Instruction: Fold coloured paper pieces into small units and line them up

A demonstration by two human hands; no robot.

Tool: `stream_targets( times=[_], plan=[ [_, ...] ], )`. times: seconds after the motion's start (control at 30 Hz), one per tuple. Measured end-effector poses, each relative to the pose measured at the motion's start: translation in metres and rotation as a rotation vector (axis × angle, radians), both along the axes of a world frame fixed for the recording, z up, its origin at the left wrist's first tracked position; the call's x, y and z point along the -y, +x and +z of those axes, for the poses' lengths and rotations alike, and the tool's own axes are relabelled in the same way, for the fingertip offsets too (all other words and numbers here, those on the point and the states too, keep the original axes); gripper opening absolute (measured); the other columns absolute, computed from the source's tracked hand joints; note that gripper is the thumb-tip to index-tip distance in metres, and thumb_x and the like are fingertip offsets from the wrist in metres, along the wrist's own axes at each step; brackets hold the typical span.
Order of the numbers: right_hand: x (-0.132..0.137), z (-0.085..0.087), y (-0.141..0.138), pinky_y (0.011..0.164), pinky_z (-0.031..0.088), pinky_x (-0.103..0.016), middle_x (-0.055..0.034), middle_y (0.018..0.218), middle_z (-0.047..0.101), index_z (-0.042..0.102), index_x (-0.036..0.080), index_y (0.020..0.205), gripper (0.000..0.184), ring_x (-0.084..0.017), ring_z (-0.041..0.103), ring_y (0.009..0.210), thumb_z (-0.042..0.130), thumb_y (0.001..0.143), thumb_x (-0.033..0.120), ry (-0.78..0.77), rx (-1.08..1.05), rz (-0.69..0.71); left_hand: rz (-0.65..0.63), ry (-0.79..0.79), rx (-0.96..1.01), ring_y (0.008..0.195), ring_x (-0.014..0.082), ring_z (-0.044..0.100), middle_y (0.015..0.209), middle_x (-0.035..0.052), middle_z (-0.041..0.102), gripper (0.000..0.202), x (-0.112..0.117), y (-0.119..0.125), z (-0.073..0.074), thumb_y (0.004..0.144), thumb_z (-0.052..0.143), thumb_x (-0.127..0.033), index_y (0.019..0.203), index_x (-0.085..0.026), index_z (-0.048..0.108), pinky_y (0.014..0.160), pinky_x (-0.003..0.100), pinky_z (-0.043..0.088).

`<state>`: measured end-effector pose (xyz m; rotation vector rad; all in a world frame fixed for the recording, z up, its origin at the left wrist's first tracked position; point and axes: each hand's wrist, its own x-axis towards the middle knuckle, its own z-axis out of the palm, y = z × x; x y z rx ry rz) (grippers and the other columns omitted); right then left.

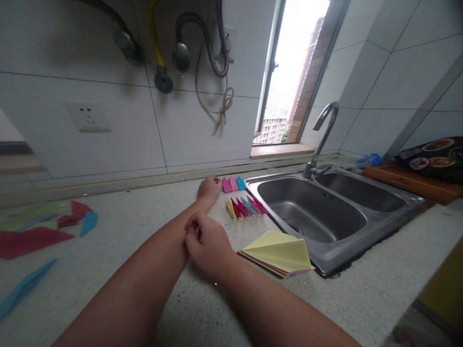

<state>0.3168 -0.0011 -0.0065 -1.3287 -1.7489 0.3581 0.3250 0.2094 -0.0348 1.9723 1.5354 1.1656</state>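
The steel sink (325, 253) borders a yellow-topped paper stack (280, 250) and multicoloured pointed paper folds (246, 207). Behind these, a pink-and-blue folded row (232, 184) lies beside the left hand (210, 189), fingers' grip hidden; the right hand (213, 243) curls its fingers together.

Your left arm (141, 274), bare, reaches from lower left corner up to center, nearly straight. Left hand (210, 188) at far end, back showing, fingers bent, tips too small to make out. Your right arm (278, 301), also bare, slants in from lower right. Right hand (211, 243) overlaps left forearm (171, 243); fingers curled toward thumb, contact unclear.
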Motion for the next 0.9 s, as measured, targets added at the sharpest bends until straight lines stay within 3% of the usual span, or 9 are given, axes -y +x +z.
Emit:
stream_targets(
  times=[0.1,0.23,0.3,0.37,0.47,0.63,0.73,0.9],
  plan=[
    [0.0,0.0,0.002,0.064,0.036,-0.025,0.0004,0.08,0.063,0.056,0.021,0.09,0.013,-0.014,0.057,0.069,0.047,0.083,0.015,0.018,0.0,-0.01,0.046,0.034,0.16,0.083,0.0191,0.067,0.091,0.0084,0.073,0.03,0.001,-0.007,0.018,0.085,0.048,-0.032,0.103,-0.018,0.068,0.07,0.026,0.046],
    [0.0,0.001,0.003,0.065,0.037,-0.025,0.0,0.082,0.063,0.056,0.021,0.093,0.014,-0.014,0.056,0.069,0.047,0.084,0.015,0.044,0.008,-0.034,0.107,0.076,0.562,0.065,0.0145,0.06,0.08,0.0065,0.069,0.033,0.005,-0.031,0.056,0.083,0.046,-0.033,0.102,-0.013,0.065,0.057,0.023,0.042],
    [0.0,0.002,0.004,0.065,0.036,-0.025,-0.0002,0.081,0.062,0.056,0.021,0.095,0.016,-0.014,0.056,0.069,0.046,0.084,0.015,0.054,0.023,-0.038,0.126,0.074,0.624,0.06,0.0131,0.056,0.079,0.0062,0.068,0.033,0.012,-0.051,0.07,0.082,0.048,-0.034,0.101,-0.013,0.066,0.053,0.023,0.039],
    [-0.002,0.001,0.004,0.066,0.036,-0.025,-0.0003,0.081,0.062,0.056,0.02,0.096,0.016,-0.014,0.055,0.07,0.046,0.084,0.015,0.061,0.04,-0.035,0.107,0.052,0.608,0.057,0.0124,0.053,0.075,0.0053,0.067,0.033,0.027,-0.075,0.075,0.08,0.05,-0.034,0.1,-0.013,0.066,0.051,0.023,0.037],
    [-0.004,-0.001,0.005,0.065,0.035,-0.025,-0.0003,0.081,0.062,0.056,0.02,0.096,0.016,-0.014,0.054,0.069,0.046,0.084,0.016,0.061,0.065,-0.036,0.025,-0.042,0.521,0.052,0.0113,0.049,0.07,0.0035,0.065,0.03,0.061,-0.116,0.064,0.077,0.053,-0.033,0.094,-0.014,0.068,0.048,0.022,0.035],
    [-0.009,-0.006,0.005,0.064,0.034,-0.025,-0.0001,0.08,0.061,0.055,0.02,0.096,0.015,-0.014,0.052,0.066,0.047,0.083,0.017,0.036,0.098,-0.05,-0.177,-0.363,0.35,0.045,0.0087,0.041,0.064,0.0002,0.06,0.025,0.136,-0.187,0.028,0.073,0.057,-0.034,0.086,-0.015,0.068,0.044,0.022,0.027],
    [-0.012,-0.009,0.004,0.064,0.033,-0.025,-0.0005,0.079,0.062,0.055,0.02,0.095,0.014,-0.014,0.052,0.066,0.047,0.084,0.018,0.024,0.117,-0.044,-0.232,-0.466,0.239,0.045,0.0097,0.042,0.063,-0.0006,0.06,0.023,0.18,-0.229,0.014,0.075,0.056,-0.035,0.087,-0.017,0.066,0.044,0.022,0.026],
    [-0.012,-0.01,0.0,0.066,0.033,-0.026,-0.0021,0.081,0.063,0.056,0.019,0.094,0.013,-0.015,0.054,0.071,0.048,0.084,0.017,-0.001,0.161,0.006,-0.361,-0.273,-0.002,0.064,0.0145,0.054,0.067,-0.0002,0.061,0.019,0.227,-0.273,0.011,0.083,0.053,-0.036,0.086,-0.022,0.066,0.06,0.024,0.039]
  ],
)
